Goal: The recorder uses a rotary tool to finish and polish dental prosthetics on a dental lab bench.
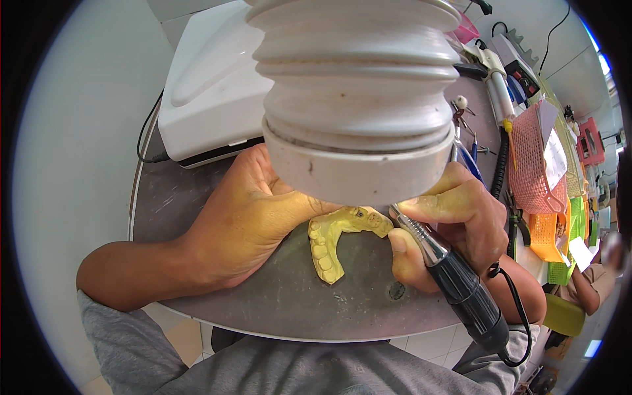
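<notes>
A yellow dental model (324,253), shaped like a curved row of teeth, is in my left hand (253,214), above the grey table. Thumb and palm show on its far side; the white hose end hides the other fingertips. My right hand (461,220) grips a rotary handpiece (454,280) with a black body and a silver front, its cord trailing toward me. The handpiece's front end is beside the model's right end. Its tip is hidden under the hose rim, so I cannot tell whether it touches the model.
A ribbed white suction hose (355,85) hangs low over my hands. At the back left stands a white machine (210,85). Small tools (464,112), a pink basket (536,158) and an orange basket (546,234) line the right side. A person (589,286) sits far right.
</notes>
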A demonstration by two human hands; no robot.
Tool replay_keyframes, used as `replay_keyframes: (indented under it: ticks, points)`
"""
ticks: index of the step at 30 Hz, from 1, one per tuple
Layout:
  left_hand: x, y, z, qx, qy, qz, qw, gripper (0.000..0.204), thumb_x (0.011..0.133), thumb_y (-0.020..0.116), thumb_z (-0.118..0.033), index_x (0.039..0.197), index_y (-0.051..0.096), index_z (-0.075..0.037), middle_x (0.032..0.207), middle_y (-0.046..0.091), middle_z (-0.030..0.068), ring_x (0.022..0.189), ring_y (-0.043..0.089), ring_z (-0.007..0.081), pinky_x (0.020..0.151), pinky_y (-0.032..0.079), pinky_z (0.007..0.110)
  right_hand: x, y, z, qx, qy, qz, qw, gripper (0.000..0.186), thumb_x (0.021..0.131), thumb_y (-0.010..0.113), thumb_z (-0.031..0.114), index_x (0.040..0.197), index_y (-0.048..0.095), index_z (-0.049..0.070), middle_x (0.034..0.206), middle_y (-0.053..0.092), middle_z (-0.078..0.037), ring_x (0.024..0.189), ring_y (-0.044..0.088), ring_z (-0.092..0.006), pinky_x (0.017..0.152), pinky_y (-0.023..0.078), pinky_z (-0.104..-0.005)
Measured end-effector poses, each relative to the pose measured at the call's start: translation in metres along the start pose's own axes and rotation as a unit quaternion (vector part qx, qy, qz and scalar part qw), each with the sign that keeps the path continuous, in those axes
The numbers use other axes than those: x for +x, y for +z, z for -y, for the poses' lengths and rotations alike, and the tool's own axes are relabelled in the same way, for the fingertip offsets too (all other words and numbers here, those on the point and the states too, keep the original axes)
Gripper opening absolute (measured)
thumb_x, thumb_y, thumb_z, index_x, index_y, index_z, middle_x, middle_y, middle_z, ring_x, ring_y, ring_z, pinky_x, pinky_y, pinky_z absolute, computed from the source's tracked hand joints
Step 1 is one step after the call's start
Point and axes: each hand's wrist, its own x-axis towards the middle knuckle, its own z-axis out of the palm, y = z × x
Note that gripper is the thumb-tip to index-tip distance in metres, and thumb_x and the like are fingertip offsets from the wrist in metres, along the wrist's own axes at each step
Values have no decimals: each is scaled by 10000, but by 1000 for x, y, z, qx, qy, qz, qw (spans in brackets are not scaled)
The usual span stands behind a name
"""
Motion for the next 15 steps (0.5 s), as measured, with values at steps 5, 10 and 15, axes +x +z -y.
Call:
replay_keyframes:
  ticks: [5, 10, 15]
  points:
    - [-1, -1, -1, 6, 1, 3, 1000, 302, 929, 635, -65, 1206, 556, 25, 1060, 623, 94, 1058, 595, 175, 990, 455, 341, 1, 1, 0, 7, -1, -1, 1000, 291, 754, 700, 36, 999, 569, -51, 801, 624, -161, 693, 620, -195, 670, 496, -305]
    - [0, -2, -1, 8, -8, 3, 1000, 316, 937, 621, -65, 1230, 542, 26, 1084, 618, 95, 1072, 593, 178, 1005, 450, 348, 0, 0, 3, -7, 7, 1, 1000, 286, 763, 697, 43, 1001, 562, -41, 790, 607, -140, 667, 592, -178, 648, 479, -297]
    - [-1, 0, -1, 6, -13, 6, 1000, 345, 953, 594, -73, 1273, 512, 25, 1112, 613, 102, 1100, 587, 183, 1035, 433, 356, -1, -6, 3, 3, 22, 12, 1000, 314, 788, 694, 59, 1043, 532, -27, 847, 590, -135, 718, 572, -166, 676, 458, -291]
